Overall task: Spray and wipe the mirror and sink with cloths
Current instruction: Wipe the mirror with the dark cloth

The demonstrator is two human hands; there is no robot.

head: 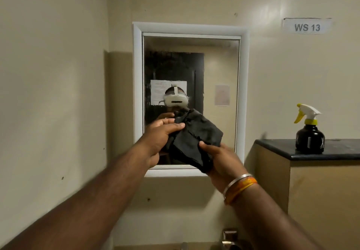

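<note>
i see both hands gripping a crumpled black cloth [194, 140] before the white-framed wall mirror [220, 70]: left hand [161, 134] at its upper edge, right hand [220, 158] below. a black spray bottle [309, 134] stands well apart on the dark ledge [341, 150]. the sink is cut off below.

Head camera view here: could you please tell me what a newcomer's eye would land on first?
Most striking is the black cloth held up in the centre by the left hand and right hand, in front of the white-framed mirror on the wall. Next comes the black spray bottle with its yellow-and-white trigger, standing upright on the dark ledge at right. Above it, a wall label reads WS 13.
</note>
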